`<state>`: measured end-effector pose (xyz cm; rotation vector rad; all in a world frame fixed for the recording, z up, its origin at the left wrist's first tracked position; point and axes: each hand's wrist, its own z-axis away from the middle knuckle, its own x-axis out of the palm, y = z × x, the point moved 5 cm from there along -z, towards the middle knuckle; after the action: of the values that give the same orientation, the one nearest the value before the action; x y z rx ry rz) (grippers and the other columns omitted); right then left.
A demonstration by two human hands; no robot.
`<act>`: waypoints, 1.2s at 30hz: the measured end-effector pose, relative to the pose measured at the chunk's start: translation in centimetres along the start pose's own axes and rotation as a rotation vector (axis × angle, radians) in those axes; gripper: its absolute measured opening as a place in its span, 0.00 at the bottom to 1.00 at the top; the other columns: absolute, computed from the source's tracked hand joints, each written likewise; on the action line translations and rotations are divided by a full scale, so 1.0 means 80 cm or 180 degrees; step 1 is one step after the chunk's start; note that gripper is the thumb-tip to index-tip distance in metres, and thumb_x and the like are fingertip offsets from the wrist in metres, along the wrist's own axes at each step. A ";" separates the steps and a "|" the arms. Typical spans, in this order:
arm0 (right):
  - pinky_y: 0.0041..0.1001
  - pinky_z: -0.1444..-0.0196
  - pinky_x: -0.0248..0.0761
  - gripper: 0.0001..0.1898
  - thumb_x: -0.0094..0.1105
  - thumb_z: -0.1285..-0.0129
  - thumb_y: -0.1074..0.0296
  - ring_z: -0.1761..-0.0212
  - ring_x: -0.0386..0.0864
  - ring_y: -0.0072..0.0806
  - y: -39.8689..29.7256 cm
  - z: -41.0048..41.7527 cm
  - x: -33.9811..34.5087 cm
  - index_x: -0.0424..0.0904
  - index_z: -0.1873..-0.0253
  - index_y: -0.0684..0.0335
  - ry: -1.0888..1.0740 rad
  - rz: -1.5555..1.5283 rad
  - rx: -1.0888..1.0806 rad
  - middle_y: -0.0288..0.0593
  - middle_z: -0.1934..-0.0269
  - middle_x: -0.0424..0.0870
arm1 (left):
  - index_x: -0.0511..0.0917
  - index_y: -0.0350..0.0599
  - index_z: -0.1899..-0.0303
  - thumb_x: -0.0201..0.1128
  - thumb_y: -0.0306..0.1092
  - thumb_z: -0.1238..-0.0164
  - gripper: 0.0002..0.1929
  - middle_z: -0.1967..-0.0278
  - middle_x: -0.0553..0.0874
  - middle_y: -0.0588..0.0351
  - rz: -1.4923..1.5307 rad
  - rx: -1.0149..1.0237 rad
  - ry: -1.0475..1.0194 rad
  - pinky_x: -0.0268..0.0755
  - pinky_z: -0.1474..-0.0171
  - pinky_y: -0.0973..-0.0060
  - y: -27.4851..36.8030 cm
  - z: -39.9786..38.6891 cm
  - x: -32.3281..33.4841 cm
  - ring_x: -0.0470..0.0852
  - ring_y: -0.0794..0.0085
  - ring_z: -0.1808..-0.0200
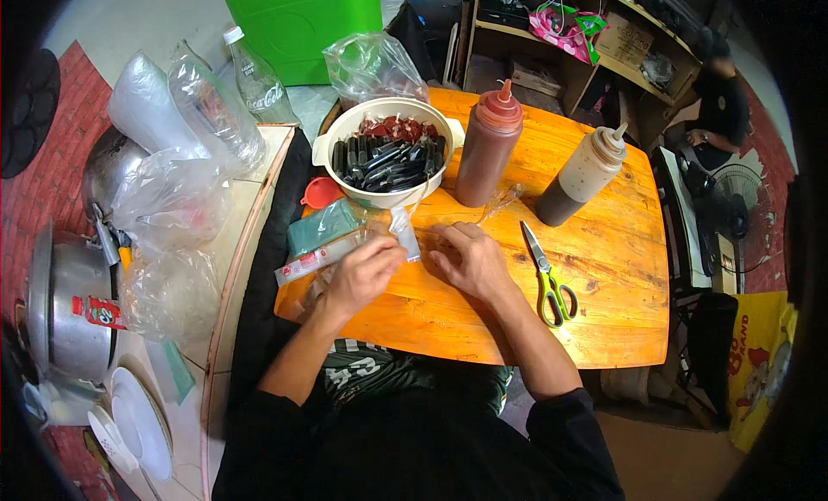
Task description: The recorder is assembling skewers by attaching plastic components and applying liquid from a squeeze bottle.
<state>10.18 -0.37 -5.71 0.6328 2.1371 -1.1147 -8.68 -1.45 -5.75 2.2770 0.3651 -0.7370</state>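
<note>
My left hand point(365, 274) hovers over the wooden table point(601, 262) with its fingers curled together beside a small clear plastic sleeve point(404, 234); whether it pinches anything is too small to tell. To the right of the sleeve my right hand point(471, 258) rests with its fingers bent and apart, holding nothing visible. Beyond both hands a cream bowl point(383, 199) holds many small packets of dark sauce point(388, 165) and red ones point(401, 128). Green-handled scissors point(550, 278) lie right of my right hand. A teal plastic pack point(326, 226) and a red funnel point(321, 192) lie at the left.
A squeeze bottle of reddish sauce point(490, 148) and one of dark sauce point(582, 174) stand at the back right. Left is a tiled counter point(236, 203) with plastic bags point(171, 287), a glass bottle point(262, 87), pots and plates. A person point(711, 106) sits at far right near a fan point(737, 203).
</note>
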 end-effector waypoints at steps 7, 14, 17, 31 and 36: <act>0.37 0.63 0.76 0.15 0.65 0.47 0.72 0.64 0.81 0.46 -0.011 0.003 0.024 0.82 0.52 0.58 -0.0461 -0.0464 -0.0441 0.46 0.66 0.82 | 0.82 0.34 0.65 0.62 0.15 0.48 0.09 0.61 0.83 0.49 0.0236 0.0617 -0.0392 0.78 0.58 0.71 0.024 0.006 0.026 0.85 0.59 0.61; 0.37 0.62 0.77 0.06 0.64 0.46 0.72 0.64 0.83 0.45 0.000 0.007 0.026 0.84 0.63 0.62 -0.0462 -0.0551 -0.0402 0.46 0.66 0.84 | 0.82 0.35 0.63 0.67 0.24 0.48 0.09 0.57 0.81 0.49 0.0020 -0.0046 -0.0371 0.74 0.50 0.66 -0.008 -0.009 0.016 0.81 0.55 0.54; 0.37 0.62 0.77 0.06 0.65 0.45 0.71 0.65 0.83 0.46 0.003 0.007 0.025 0.83 0.62 0.62 -0.0514 -0.0510 -0.0305 0.48 0.67 0.85 | 0.82 0.36 0.60 0.69 0.31 0.46 0.13 0.53 0.79 0.48 -0.0672 -0.0080 -0.0499 0.69 0.43 0.62 -0.023 -0.017 0.024 0.76 0.54 0.46; 0.29 0.68 0.74 0.07 0.63 0.52 0.72 0.76 0.80 0.33 0.025 0.006 -0.015 0.80 0.69 0.70 -0.1186 -0.0844 0.0627 0.50 0.78 0.81 | 0.84 0.38 0.60 0.68 0.38 0.44 0.15 0.56 0.82 0.49 -0.1100 -0.0164 -0.0552 0.72 0.46 0.64 -0.027 -0.022 0.034 0.78 0.56 0.51; 0.30 0.69 0.72 0.08 0.61 0.53 0.70 0.76 0.79 0.34 0.032 0.015 -0.042 0.80 0.70 0.70 -0.1504 -0.1010 0.0774 0.49 0.77 0.81 | 0.84 0.37 0.60 0.68 0.38 0.43 0.14 0.56 0.81 0.48 -0.1118 -0.0136 -0.0517 0.72 0.46 0.64 -0.027 -0.019 0.034 0.78 0.56 0.51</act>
<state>14.52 -0.42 -5.16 0.1063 1.7391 -1.5366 -6.87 1.30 -7.63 2.1182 0.7063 -1.0718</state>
